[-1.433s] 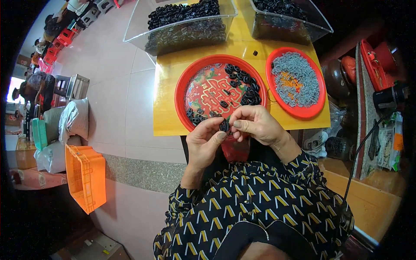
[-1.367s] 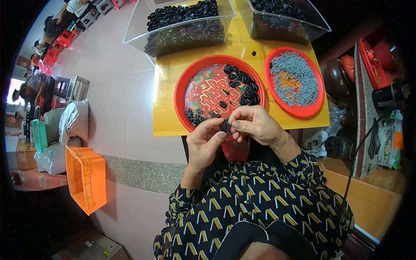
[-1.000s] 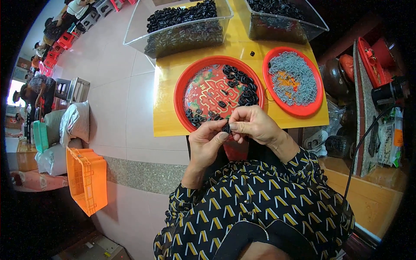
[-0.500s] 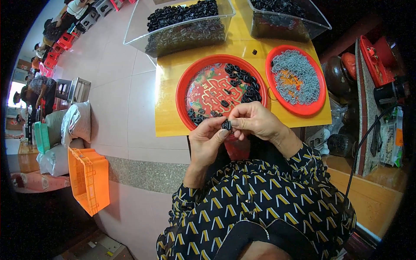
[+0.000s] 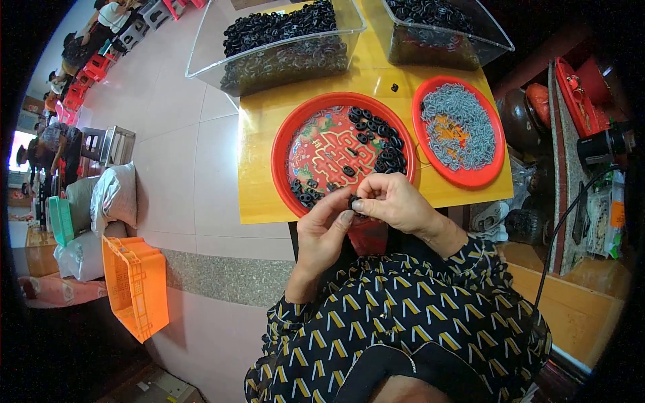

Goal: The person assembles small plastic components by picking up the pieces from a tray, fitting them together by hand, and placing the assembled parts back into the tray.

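Note:
Between the fingertips of my left hand (image 5: pixel 324 227) and my right hand (image 5: pixel 393 203) is a small black plastic part (image 5: pixel 353 201). Both hands pinch it, and the fingers cover much of it. They are just above the near rim of a red round tray (image 5: pixel 277 156) with a patterned bottom. Many similar black oval parts (image 5: pixel 390 158) lie along the tray's right side, with a smaller group (image 5: pixel 307 195) at its near left. A single black part (image 5: pixel 348 171) sits near the middle.
A red oval tray (image 5: pixel 498 161) of small grey metal pieces (image 5: pixel 463 114) stands at right on the yellow table (image 5: pixel 259 195). Two clear bins (image 5: pixel 285 60) of black parts are at the back. An orange crate (image 5: pixel 138 289) and white sacks (image 5: pixel 114 198) are on the left. Several people are far left.
My right fingers have shifted around the black part, which is now more covered. The trays and table appear slightly lower in the picture as the view has tilted.

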The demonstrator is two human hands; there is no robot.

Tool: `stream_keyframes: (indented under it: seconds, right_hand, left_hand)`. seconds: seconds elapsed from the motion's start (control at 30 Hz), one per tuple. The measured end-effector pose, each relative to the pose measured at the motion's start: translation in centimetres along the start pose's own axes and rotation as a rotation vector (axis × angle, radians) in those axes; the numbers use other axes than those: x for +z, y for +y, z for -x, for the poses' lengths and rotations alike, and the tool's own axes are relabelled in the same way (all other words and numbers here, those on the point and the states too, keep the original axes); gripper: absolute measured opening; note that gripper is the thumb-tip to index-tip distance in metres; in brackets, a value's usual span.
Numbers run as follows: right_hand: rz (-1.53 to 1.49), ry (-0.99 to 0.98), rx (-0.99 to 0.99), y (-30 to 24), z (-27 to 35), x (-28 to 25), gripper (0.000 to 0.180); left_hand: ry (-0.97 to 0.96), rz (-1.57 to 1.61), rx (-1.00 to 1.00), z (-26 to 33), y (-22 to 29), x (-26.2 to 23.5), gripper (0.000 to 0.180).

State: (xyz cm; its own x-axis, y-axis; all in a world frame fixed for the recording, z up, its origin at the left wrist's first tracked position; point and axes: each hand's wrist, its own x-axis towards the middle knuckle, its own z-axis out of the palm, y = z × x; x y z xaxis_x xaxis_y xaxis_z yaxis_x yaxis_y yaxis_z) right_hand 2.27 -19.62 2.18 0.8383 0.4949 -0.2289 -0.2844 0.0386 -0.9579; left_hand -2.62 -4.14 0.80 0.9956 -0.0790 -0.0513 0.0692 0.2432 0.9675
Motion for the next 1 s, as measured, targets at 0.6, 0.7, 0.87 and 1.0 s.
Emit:
stream_keyframes:
  seconds: [0.6,0.7,0.87,1.0]
  right_hand:
    - [0.824,0.279,-0.423,-2.0,-3.7,-2.8,0.009]
    - [1.005,0.194,-0.557,-0.2,-4.6,-1.7,0.007]
    - [1.145,0.190,-0.545,0.2,-5.1,-0.6,0.008]
    - [1.116,0.112,-0.568,0.1,-4.8,0.3,0.008]
  left_hand:
    - [0.301,-0.718,0.429,-1.7,0.6,-5.0,0.017]
    - [0.276,-0.833,0.476,-2.2,0.6,-5.1,0.018]
    - [0.175,-1.024,0.551,-3.3,0.6,-5.3,0.020]
    - [0.147,-1.017,0.571,-3.5,0.7,-5.1,0.018]
